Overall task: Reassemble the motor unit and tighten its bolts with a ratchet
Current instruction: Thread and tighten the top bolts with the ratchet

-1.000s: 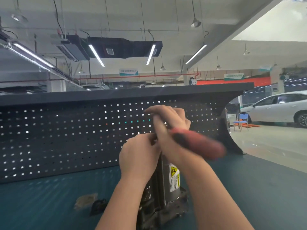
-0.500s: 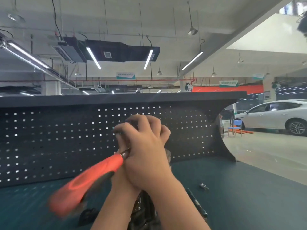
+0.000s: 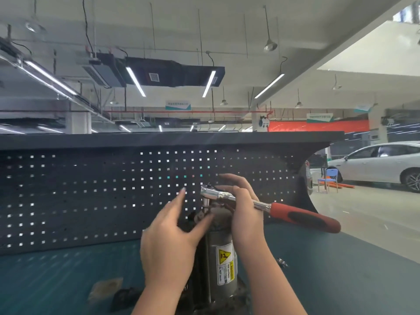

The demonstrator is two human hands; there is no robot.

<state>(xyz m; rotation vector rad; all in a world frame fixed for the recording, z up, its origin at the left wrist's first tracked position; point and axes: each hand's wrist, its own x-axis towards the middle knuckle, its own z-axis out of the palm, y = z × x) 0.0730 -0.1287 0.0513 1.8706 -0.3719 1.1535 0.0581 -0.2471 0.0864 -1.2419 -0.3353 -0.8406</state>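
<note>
I count two hands over the bench: one left hand [image 3: 169,244] and one right hand [image 3: 244,214]. There is one motor unit [image 3: 221,258] standing near centre, one ratchet [image 3: 268,206] with a red handle at its top, and one small loose metal piece [image 3: 281,262] to the right. Far right, I log one white car [image 3: 381,164] and one blue chair [image 3: 328,178].

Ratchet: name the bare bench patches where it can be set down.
Free: teal bench top right of the motor unit, past the small metal part; also the left stretch below the pegboard. Crowded: around the motor's base, where a tan scrap and dark piece lie.
</note>
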